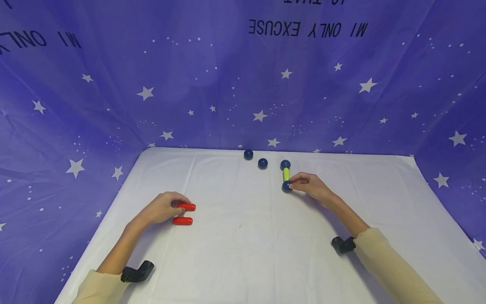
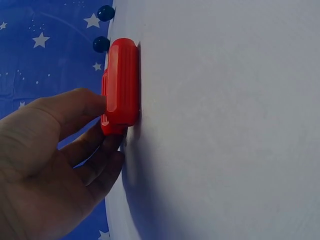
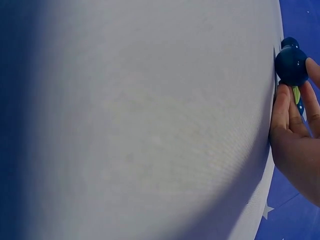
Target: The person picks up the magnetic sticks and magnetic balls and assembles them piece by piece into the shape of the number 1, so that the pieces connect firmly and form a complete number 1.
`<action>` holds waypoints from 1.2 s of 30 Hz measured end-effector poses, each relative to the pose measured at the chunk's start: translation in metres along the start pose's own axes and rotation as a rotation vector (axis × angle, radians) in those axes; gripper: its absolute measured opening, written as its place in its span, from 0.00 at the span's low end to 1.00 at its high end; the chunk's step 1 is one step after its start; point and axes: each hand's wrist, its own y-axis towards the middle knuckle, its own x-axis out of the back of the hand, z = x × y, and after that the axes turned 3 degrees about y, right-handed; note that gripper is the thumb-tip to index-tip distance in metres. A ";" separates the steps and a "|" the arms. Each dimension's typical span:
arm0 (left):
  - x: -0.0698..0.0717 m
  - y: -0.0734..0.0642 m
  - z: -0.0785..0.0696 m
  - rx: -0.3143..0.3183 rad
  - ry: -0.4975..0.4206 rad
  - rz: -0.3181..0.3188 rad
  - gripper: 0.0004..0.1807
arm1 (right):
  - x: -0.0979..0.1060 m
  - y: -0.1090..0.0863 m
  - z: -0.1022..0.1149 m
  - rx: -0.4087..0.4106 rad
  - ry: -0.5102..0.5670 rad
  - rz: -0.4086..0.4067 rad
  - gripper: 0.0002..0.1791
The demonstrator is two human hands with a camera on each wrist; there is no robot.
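My left hand (image 1: pixel 165 207) is at the left of the table and pinches the farther red rod (image 1: pixel 188 207) between thumb and fingers. Just nearer lies a second red rod (image 1: pixel 182 221), roughly parallel to it; in the left wrist view this ribbed rod (image 2: pixel 122 82) partly covers the held one. On the right, my right hand (image 1: pixel 313 188) pinches a dark blue ball (image 1: pixel 286 186) at the near end of a yellow-green rod (image 1: pixel 286 174). Another blue ball (image 1: pixel 285 164) sits at that rod's far end. The fingers hide part of the rod in the right wrist view.
Two loose blue balls, one at the back edge (image 1: pixel 248 154) and one slightly nearer (image 1: pixel 263 163), lie left of the joined piece. A white cloth (image 1: pixel 235 253) covers the table. Purple star-printed fabric (image 1: pixel 228 84) rises behind and at both sides.
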 end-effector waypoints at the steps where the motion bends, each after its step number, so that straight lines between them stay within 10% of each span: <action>1: 0.000 0.000 -0.001 0.005 -0.003 0.001 0.12 | 0.000 0.000 0.000 0.000 0.002 0.001 0.21; 14: -0.013 0.020 -0.017 0.000 -0.159 0.012 0.12 | -0.001 -0.001 0.002 -0.004 0.009 0.009 0.22; 36: -0.064 0.068 -0.085 0.122 -0.563 0.007 0.17 | 0.000 -0.003 0.011 -0.016 0.014 0.028 0.20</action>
